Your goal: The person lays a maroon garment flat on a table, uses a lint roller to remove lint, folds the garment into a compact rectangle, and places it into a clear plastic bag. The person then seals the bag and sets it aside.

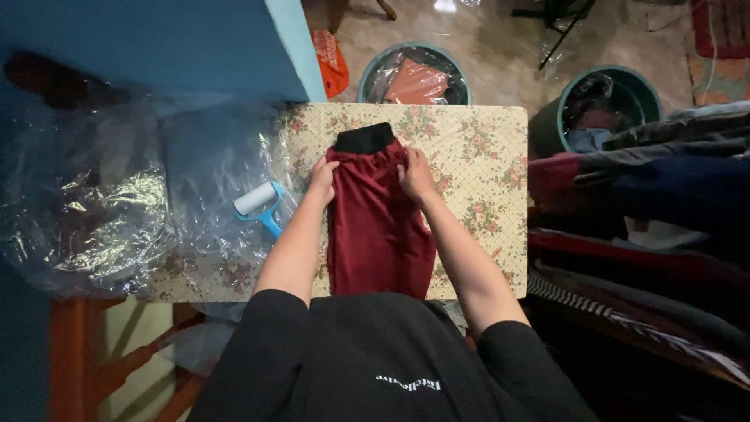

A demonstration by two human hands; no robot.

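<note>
A dark red garment point(376, 227) with a black waistband point(364, 137) lies lengthwise on a table covered in a floral cloth point(476, 148). My left hand point(321, 179) grips the garment's left edge just below the waistband. On the opposite edge, at about the same height, my right hand point(416, 176) holds the fabric. Both hands have their fingers curled onto the cloth. The garment's near end hangs toward my body, hidden by my black shirt.
A lint roller point(258, 205) with a blue handle lies left of the garment beside a heap of clear plastic bags point(133, 203). Two round bins point(414, 74) point(605, 101) stand beyond the table. Stacked folded clothes point(648, 203) fill the right side.
</note>
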